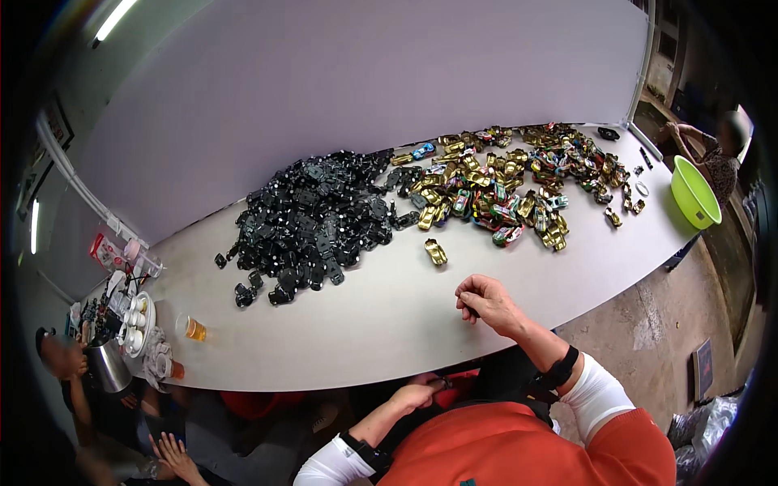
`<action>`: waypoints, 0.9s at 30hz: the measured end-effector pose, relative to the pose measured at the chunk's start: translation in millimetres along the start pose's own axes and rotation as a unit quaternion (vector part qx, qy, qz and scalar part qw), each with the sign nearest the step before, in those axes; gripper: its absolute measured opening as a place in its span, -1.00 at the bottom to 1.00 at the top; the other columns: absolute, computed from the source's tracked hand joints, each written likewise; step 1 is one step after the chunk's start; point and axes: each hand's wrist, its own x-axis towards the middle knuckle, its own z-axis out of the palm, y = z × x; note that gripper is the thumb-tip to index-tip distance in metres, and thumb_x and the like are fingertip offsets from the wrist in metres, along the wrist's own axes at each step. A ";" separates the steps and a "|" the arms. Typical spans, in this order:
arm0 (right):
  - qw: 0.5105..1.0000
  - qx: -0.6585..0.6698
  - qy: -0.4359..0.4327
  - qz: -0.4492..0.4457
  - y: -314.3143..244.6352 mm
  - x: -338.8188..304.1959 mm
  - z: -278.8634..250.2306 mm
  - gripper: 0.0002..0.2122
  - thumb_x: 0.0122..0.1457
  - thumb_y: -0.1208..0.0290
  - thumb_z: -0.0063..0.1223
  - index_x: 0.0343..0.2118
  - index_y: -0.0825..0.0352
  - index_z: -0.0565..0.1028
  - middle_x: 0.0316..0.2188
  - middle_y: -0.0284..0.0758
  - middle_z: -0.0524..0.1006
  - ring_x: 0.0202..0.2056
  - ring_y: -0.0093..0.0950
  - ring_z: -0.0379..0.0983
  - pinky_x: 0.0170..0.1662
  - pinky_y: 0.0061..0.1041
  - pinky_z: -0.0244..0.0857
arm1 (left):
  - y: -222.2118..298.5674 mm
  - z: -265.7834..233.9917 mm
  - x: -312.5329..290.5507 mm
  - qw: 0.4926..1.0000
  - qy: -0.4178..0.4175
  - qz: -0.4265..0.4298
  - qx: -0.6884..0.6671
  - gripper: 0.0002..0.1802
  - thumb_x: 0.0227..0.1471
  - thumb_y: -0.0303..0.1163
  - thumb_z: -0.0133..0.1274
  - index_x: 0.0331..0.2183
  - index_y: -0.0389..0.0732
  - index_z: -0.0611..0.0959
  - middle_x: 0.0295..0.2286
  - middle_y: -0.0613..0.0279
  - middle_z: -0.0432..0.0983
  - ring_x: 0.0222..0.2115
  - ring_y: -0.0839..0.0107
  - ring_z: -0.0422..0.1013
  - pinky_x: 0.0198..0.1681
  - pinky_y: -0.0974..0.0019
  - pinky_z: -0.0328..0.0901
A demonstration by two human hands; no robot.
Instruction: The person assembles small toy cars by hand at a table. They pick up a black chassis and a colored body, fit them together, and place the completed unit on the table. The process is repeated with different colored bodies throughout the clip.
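Note:
My right hand (493, 304) is over the near part of the table, fingers curled together. A small dark bit shows at its fingertips, too small to name. Low at the table's front edge, by my lap, is my left hand (413, 395). Its fingers are closed near something dark that I cannot make out. A single gold toy car (435, 252) lies just beyond my right hand. Behind it spreads a heap of gold and multicoloured toy car bodies (494, 182). Left of that rises a large pile of black toy car chassis (316, 215).
A green basin (695, 193) stands at the table's right end. On the left are a cup of amber drink (194, 328), a white tray (149, 317) with small cups and a metal jug (108, 366). One person (174, 454) sits at left; another (721, 154) is far right.

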 end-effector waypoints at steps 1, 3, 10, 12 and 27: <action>0.999 -0.032 0.004 0.000 -2.6 9.8 -1.5 -0.92 0.11 0.52 -0.09 -0.33 0.38 0.37 -0.53 -0.37 0.45 -0.57 -0.65 0.36 -0.54 -0.70 0.26 | -17.4 -6.8 26.1 0.999 0.036 0.007 -0.031 -0.66 0.07 -0.17 -0.04 -0.20 -0.22 0.51 -0.60 0.31 0.37 -0.78 0.65 0.21 -0.77 0.54 0.01; 0.981 -0.165 0.065 -0.082 -1.9 35.0 -3.7 -0.86 0.00 0.49 0.06 -0.42 0.43 0.41 -0.53 -0.29 0.47 -0.54 -0.54 0.39 -0.48 -0.57 0.28 | -26.1 -16.2 46.0 0.980 0.093 0.089 0.152 -0.59 0.05 -0.12 -0.04 -0.18 -0.24 0.49 -0.45 0.09 0.46 -0.51 0.31 0.42 -0.52 0.31 0.26; 0.873 -0.460 0.141 -0.076 -10.8 100.7 -12.0 -0.61 -0.16 0.14 0.24 -0.46 0.43 0.46 -0.49 -0.09 0.50 -0.40 -0.19 0.44 -0.31 -0.32 0.30 | 25.8 -11.2 -46.4 0.893 -0.038 0.202 0.400 -0.57 0.01 -0.18 0.01 -0.20 -0.34 0.52 -0.37 -0.08 0.50 -0.37 0.13 0.44 -0.24 0.18 0.30; 0.850 -0.510 0.122 -0.045 -9.5 110.4 -10.6 -0.60 -0.18 0.14 0.24 -0.43 0.42 0.45 -0.46 -0.09 0.50 -0.36 -0.17 0.44 -0.28 -0.30 0.29 | 72.2 -23.0 -92.0 0.968 -0.074 0.132 0.199 -0.66 -0.01 -0.32 0.04 -0.22 -0.35 0.54 -0.54 0.14 0.50 -0.63 0.49 0.38 -0.51 0.42 0.31; 0.782 -0.603 0.105 -0.115 -14.5 75.1 -22.6 -0.68 -0.12 0.45 0.13 -0.37 0.41 0.23 -0.55 -0.05 0.48 -0.46 -0.05 0.43 -0.39 -0.16 0.28 | 141.3 -190.0 -26.8 0.681 0.632 0.180 0.323 -0.66 -0.30 -0.50 0.22 -0.37 -0.38 0.52 -0.34 -0.03 0.39 -0.30 0.03 0.40 -0.24 0.15 0.33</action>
